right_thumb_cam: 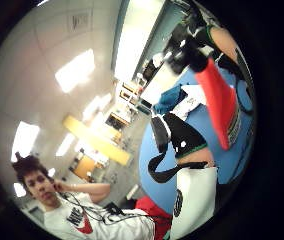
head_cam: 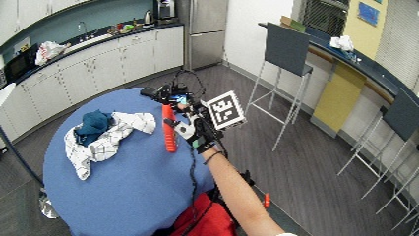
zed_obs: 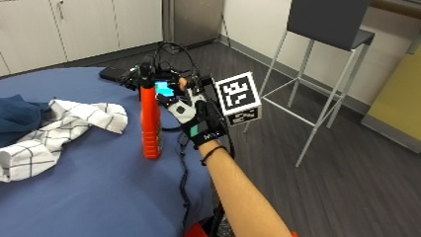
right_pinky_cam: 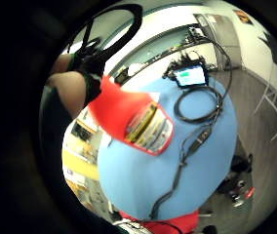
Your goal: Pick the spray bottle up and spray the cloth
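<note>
A tall red spray bottle with a black spray head stands upright on the round blue table. My gloved right hand is raised just to its right with the palm turned toward it. The fingers are spread and a narrow gap is left to the bottle. The little finger side palm view shows the bottle and its label close by. A white checked cloth lies crumpled to the bottle's left, partly over a dark blue cloth. In the thumb side view, both cloths lie beyond the bottle.
A small device with a lit screen and tangled cables sits at the table's far edge behind the bottle. A black cable trails over the table's near right edge. A tall stool stands on the floor to the right.
</note>
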`<state>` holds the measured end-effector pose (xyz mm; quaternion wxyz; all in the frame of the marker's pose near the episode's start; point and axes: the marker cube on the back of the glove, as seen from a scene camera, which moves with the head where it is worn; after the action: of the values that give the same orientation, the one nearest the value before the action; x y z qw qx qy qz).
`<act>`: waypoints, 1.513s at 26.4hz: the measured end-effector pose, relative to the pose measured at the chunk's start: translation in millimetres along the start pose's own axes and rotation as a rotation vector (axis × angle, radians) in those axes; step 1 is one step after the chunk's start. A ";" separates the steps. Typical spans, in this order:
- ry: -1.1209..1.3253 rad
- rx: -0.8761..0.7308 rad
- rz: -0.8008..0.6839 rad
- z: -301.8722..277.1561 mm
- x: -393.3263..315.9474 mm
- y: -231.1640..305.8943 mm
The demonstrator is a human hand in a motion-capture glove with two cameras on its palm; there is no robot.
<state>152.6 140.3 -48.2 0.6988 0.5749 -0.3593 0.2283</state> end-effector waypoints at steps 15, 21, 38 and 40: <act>-0.078 0.006 0.129 45.6 16.6 -27.4; -0.050 0.025 0.128 42.6 14.0 -37.5; -0.057 -0.018 0.110 -7.5 17.5 -40.5; -0.030 -0.105 0.099 -8.8 -4.4 -53.6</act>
<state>191.1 136.6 -86.6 0.7105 0.5222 -0.4092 0.2346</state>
